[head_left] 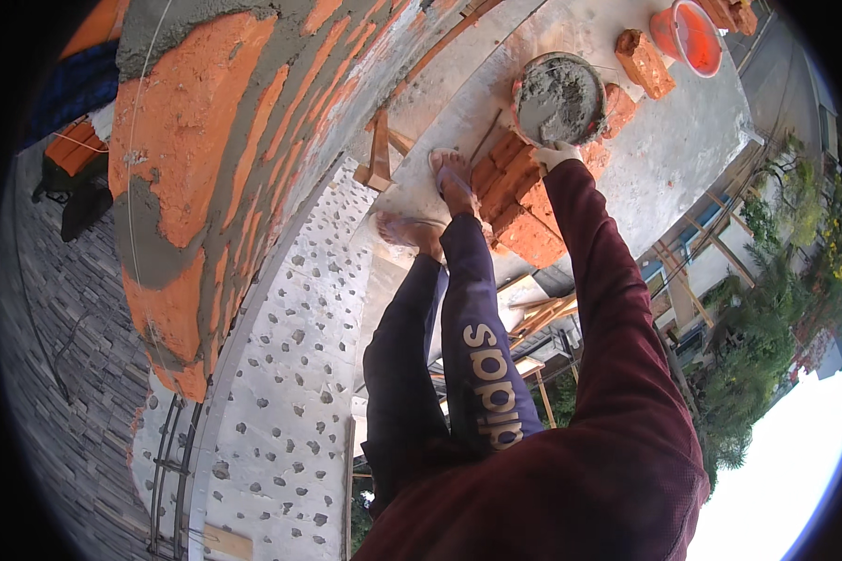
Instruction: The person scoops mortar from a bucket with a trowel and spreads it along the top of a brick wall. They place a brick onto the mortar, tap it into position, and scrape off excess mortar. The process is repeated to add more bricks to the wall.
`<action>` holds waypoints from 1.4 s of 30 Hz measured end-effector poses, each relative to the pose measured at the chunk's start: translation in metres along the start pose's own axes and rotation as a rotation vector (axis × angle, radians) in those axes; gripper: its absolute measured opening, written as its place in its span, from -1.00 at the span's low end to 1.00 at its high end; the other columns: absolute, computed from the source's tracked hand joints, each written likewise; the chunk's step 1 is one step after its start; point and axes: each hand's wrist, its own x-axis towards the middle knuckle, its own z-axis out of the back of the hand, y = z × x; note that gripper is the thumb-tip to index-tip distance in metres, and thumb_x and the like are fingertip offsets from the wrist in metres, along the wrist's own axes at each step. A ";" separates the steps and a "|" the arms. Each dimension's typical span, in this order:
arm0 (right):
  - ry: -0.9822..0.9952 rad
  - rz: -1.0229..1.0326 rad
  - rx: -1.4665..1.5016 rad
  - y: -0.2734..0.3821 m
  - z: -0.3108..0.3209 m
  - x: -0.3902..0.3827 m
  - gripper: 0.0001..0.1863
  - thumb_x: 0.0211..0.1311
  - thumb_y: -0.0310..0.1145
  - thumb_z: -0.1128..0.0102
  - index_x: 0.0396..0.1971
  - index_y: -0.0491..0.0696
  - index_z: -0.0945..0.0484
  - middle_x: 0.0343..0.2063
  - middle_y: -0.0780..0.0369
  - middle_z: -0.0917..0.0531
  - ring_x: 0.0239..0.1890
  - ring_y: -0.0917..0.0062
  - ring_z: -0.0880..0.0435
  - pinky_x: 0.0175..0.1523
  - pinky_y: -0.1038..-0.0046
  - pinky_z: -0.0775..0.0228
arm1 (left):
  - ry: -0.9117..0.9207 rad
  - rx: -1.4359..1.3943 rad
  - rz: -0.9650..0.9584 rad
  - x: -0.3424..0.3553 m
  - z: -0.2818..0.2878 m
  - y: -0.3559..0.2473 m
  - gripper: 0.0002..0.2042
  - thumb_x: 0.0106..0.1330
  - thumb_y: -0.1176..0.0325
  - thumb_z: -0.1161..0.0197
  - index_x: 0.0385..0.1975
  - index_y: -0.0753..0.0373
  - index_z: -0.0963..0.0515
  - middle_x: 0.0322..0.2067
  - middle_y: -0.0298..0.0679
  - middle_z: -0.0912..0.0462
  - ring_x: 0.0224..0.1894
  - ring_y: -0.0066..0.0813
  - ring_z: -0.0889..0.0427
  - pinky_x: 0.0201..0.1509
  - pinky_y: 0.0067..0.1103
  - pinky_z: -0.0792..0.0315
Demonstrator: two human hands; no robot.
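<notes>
My right hand [556,157], in a pale glove with a maroon sleeve behind it, is at the near rim of a round bucket [517,105]. Its fingers look closed, but what they grip is hidden from above. Grey wet mortar [554,93] fills the bucket, with a rough lump near the hand. Orange-red bricks [507,173] are stacked beside and below the bucket. My left hand is out of view.
An orange brick wall [196,112] streaked with mortar rises at the left, a thin string [133,187] along it. Rebar [171,467] juts below its end. A single brick [644,64] and a red bucket [686,39] stand far right. My sandalled feet [454,178] are beside the stack.
</notes>
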 end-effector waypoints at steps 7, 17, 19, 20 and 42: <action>0.004 0.067 0.418 -0.025 -0.013 -0.045 -0.77 0.13 -0.52 -0.34 -0.21 -0.11 -0.54 -0.61 0.31 -0.53 -0.73 0.58 -0.46 -0.64 0.45 -0.34 | -0.095 -0.011 -0.003 0.016 -0.012 -0.012 -0.29 0.47 -0.32 0.06 0.44 0.05 -0.31 0.40 -0.03 -0.31 0.40 0.12 -0.27 0.32 0.25 -0.13; -0.043 0.182 -0.044 0.027 0.070 -0.258 -0.66 0.10 -0.49 -0.28 -0.08 -0.15 -0.53 -0.66 0.34 -0.49 -0.77 0.65 -0.40 -0.68 0.53 -0.26 | -0.157 0.115 0.223 -0.013 -0.009 0.067 -0.32 0.51 -0.32 0.14 0.40 0.04 -0.36 0.37 -0.10 -0.37 0.33 0.09 -0.35 0.27 0.19 -0.21; 0.042 0.200 -0.237 0.078 0.081 -0.331 -0.67 0.11 -0.52 -0.26 -0.08 -0.12 -0.53 -0.64 0.38 -0.46 -0.77 0.70 -0.38 -0.69 0.56 -0.24 | -0.116 0.311 0.344 -0.031 0.004 0.104 -0.32 0.51 -0.32 0.16 0.40 0.04 -0.37 0.36 -0.12 -0.38 0.32 0.08 -0.36 0.27 0.18 -0.23; 0.073 0.197 -0.336 0.106 0.079 -0.364 -0.67 0.11 -0.54 -0.27 -0.07 -0.10 -0.53 -0.64 0.39 -0.45 -0.77 0.71 -0.37 -0.69 0.56 -0.22 | -0.159 0.402 0.403 -0.040 0.008 0.117 -0.33 0.52 -0.32 0.17 0.39 0.04 -0.37 0.36 -0.12 -0.38 0.31 0.08 -0.37 0.26 0.17 -0.24; 0.247 1.572 -1.630 0.255 -0.261 -0.574 -0.68 0.30 -0.27 -0.14 -0.04 -0.13 -0.51 -0.25 -0.03 -0.69 -0.16 0.05 -0.75 -0.14 0.07 -0.58 | -0.406 0.084 0.482 -0.044 0.020 0.135 -0.31 0.51 -0.39 0.24 -0.04 0.08 -0.65 -0.44 -0.19 -0.36 -0.46 -0.08 -0.30 -0.35 -0.25 -0.14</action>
